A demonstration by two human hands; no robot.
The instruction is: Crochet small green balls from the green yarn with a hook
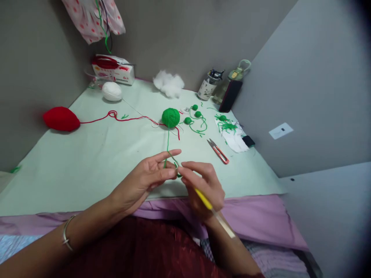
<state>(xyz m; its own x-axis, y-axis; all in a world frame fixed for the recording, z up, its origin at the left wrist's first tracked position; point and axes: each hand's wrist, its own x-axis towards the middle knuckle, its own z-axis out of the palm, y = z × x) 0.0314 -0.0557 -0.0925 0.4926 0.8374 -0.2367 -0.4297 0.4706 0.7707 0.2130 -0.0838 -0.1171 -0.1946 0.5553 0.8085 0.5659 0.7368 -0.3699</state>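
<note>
My left hand (146, 175) pinches a strand of green yarn (168, 144) between thumb and fingers, with the forefinger stretched out above it. The strand runs up the table to a green yarn ball (171, 117). My right hand (203, 185) is closed round a yellow-handled crochet hook (204, 200), its tip meeting the yarn at my left fingertips. Both hands hover over the near edge of the pale green table (87, 162).
A red yarn ball (61, 119) with a trailing red strand and a white yarn ball (111, 91) lie at the left. Small green crocheted pieces (194, 115), orange thread snips (218, 151), white stuffing (169, 83), a box (114, 70) and jars (209, 85) lie further back.
</note>
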